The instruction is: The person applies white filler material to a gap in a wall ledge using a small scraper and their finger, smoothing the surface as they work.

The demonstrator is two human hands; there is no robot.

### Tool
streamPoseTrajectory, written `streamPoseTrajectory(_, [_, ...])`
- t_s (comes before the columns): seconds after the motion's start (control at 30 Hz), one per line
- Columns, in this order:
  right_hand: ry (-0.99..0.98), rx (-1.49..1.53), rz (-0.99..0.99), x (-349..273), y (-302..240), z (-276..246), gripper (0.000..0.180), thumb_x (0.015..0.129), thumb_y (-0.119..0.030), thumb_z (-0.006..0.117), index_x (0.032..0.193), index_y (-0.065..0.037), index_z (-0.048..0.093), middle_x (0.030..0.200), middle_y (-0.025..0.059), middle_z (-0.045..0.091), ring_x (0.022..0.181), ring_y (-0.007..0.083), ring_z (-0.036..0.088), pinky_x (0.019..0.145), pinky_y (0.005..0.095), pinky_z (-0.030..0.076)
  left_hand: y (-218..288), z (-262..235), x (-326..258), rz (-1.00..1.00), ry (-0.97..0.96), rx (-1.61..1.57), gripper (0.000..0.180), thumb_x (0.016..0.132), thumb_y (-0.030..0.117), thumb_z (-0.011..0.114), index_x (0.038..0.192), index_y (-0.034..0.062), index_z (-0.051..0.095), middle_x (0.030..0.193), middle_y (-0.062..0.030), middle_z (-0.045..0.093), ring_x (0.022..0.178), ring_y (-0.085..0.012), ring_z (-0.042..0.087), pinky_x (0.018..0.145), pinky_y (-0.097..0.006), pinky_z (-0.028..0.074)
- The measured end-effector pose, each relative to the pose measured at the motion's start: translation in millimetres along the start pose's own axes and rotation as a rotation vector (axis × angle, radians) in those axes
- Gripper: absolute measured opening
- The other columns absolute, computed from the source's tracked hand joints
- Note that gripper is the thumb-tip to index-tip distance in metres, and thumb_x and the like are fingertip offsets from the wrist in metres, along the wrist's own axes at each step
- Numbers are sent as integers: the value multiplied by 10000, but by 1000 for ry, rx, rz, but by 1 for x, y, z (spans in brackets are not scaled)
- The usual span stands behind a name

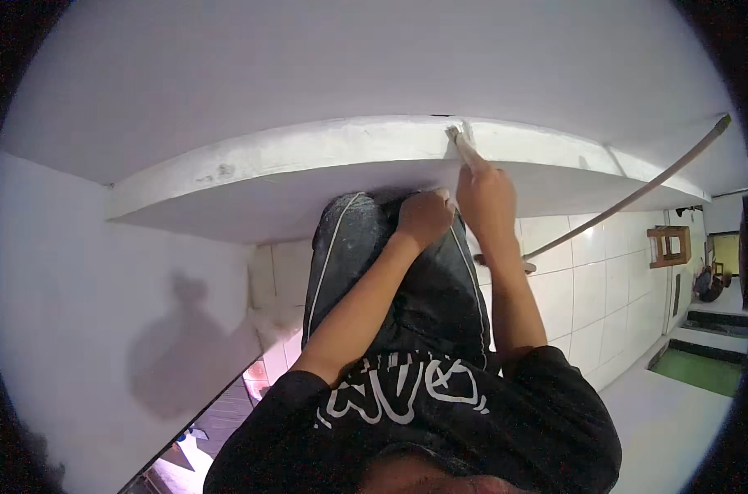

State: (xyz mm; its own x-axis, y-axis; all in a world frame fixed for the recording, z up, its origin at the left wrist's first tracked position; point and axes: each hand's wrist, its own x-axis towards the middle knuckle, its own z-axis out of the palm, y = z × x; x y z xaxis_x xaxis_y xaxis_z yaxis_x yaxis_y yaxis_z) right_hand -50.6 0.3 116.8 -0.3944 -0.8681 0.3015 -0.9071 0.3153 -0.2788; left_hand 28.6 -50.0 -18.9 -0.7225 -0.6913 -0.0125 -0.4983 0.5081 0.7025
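Observation:
My right hand (486, 202) is closed round the handle of a pale, paint-smeared paintbrush (467, 150). The bristles meet the white ledge (333, 143) that runs across in front of me below the wall. Close to the brush, a short dark gap (441, 115) shows where ledge and wall join. My left hand (426, 221) rests curled on my dark trousers near the knee, its fingers drawn in. A bit of something whitish shows by its thumb, too small to name.
A long curved pole (637, 194) leans against the wall at the right, its foot on white floor tiles (588, 247). Farther right are a wooden stool (668, 246) and a green surface (699, 367). A white side wall (77, 305) with my shadow stands at the left.

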Motion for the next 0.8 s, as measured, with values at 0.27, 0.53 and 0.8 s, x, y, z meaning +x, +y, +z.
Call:
streamPoseTrajectory(0.27, [-131, 38, -116, 19, -20, 11, 517, 911, -154, 577, 1424, -202, 539, 753, 236, 683, 720, 406, 695, 651, 514, 568, -13, 1, -8, 289, 234, -50, 325, 941, 334, 552, 975, 34, 671, 913, -213, 708, 880, -406, 690, 805, -520, 547])
streamPoseTrajectory(0.53, [-129, -221, 24, 19, 53, -11, 563, 946, -131, 524, 1474, -327, 492, 774, 247, 676, 729, 443, 663, 705, 548, 533, 5, 1, 0, -31, 22, -20, 360, 973, 394, 520, 997, 65, 665, 1014, -211, 693, 935, -426, 668, 865, -535, 530])
streamPoseTrajectory(0.8, [-119, 10, -44, 19, 5, -6, 443, 947, -151, 533, 1385, -187, 588, 800, 264, 673, 751, 457, 660, 723, 540, 529, -1, 2, 0, -17, -31, 38, 331, 956, 325, 516, 1024, 38, 666, 988, -226, 705, 939, -427, 679, 864, -529, 536])
